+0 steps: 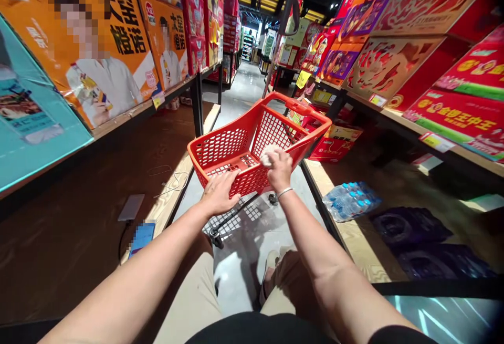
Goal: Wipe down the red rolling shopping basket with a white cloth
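A red plastic shopping cart (246, 139) with a perforated basket stands right in front of me, its inside bare where I can see it. My left hand (220, 193) grips the near rim, fingers laid over the edge and thumb on the outside. In my right hand (281, 169) is a crumpled white cloth (268, 154), pressed against the rim to the right of my left hand. The fingers are closed around the cloth, so part of it is hidden. A bracelet circles the right wrist.
Stacked orange boxes (98, 44) line the left shelf; red boxes (464, 118) fill the right one. Low wooden ledges flank the cart. A phone (142, 238) with a cable lies left, a pack of water bottles (352, 200) right. The tiled aisle (248, 73) runs ahead.
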`<control>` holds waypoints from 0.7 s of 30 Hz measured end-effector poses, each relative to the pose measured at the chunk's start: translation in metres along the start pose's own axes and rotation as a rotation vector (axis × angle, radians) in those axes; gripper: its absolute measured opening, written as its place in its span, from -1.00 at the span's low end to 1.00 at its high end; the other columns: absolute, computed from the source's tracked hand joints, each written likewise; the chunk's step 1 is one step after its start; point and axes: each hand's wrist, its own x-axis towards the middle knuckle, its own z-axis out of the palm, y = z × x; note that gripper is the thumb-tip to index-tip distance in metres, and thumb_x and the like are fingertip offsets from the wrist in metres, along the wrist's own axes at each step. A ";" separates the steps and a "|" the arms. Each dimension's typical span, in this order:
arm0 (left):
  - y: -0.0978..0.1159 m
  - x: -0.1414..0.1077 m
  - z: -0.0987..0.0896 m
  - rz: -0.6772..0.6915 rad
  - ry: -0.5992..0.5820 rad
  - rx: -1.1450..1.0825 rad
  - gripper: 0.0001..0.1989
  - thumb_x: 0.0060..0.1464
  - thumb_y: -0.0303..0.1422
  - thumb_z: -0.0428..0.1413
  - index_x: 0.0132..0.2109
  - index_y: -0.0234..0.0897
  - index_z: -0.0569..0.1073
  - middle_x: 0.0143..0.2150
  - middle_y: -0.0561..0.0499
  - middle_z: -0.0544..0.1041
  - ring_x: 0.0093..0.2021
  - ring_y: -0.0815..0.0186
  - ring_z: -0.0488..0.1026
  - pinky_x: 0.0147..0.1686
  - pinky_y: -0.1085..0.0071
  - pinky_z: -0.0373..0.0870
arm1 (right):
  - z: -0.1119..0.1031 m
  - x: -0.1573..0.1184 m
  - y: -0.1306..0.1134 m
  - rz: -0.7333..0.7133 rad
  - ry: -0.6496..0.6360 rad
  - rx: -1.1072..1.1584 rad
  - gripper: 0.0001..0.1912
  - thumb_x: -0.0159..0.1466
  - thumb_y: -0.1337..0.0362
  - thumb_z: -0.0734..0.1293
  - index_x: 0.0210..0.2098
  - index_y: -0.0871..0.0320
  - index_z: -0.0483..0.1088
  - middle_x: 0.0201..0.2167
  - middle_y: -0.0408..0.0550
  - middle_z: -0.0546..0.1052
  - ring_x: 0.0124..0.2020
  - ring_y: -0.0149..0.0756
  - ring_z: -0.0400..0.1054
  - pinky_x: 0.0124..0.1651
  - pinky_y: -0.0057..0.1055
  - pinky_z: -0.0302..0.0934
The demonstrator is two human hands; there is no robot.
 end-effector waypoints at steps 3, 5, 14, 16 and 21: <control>-0.002 0.001 0.002 0.015 0.037 0.041 -0.32 0.12 -0.25 0.10 0.37 -0.37 0.24 0.31 -0.29 0.41 0.28 -0.10 0.37 0.31 -0.05 0.23 | 0.014 -0.029 -0.036 -0.177 -0.177 -0.047 -0.36 0.09 0.58 0.27 0.07 -0.06 0.54 0.18 -0.01 0.44 0.05 -0.02 0.16 0.07 -0.09 0.10; -0.006 0.002 0.001 0.030 0.052 0.060 -0.38 0.16 -0.27 0.07 0.34 -0.35 0.27 0.27 -0.28 0.44 0.24 -0.08 0.40 0.27 -0.04 0.28 | 0.016 -0.034 -0.041 -0.284 -0.242 -0.062 -0.44 0.23 0.51 0.27 0.11 -0.12 0.52 0.19 -0.05 0.45 0.04 -0.03 0.14 0.02 -0.12 0.07; -0.030 0.006 -0.006 0.063 0.036 0.006 -0.39 0.15 -0.25 0.06 0.34 -0.24 0.28 0.33 -0.19 0.42 0.30 0.02 0.38 0.32 0.05 0.27 | -0.048 0.084 0.100 -0.043 -0.032 -0.200 -0.66 0.22 0.44 0.31 -0.13 -0.04 0.61 0.11 0.03 0.47 0.08 -0.01 0.11 0.10 -0.01 0.07; -0.030 0.007 -0.007 0.055 0.033 -0.006 -0.37 0.13 -0.23 0.07 0.34 -0.22 0.28 0.33 -0.19 0.42 0.31 0.00 0.38 0.32 0.04 0.27 | -0.053 0.098 0.112 0.030 0.008 -0.195 -0.61 0.18 0.45 0.29 -0.11 -0.01 0.60 0.14 0.05 0.44 0.11 0.01 0.10 0.12 0.02 0.09; -0.028 0.009 -0.011 0.028 0.015 -0.027 -0.33 0.10 -0.17 0.08 0.34 -0.23 0.26 0.30 -0.21 0.44 0.28 -0.01 0.39 0.31 0.03 0.27 | -0.004 0.049 0.076 0.002 0.038 -0.042 -0.42 0.05 0.52 0.23 0.01 0.03 0.55 0.15 0.06 0.37 0.14 0.00 0.13 0.21 0.05 0.09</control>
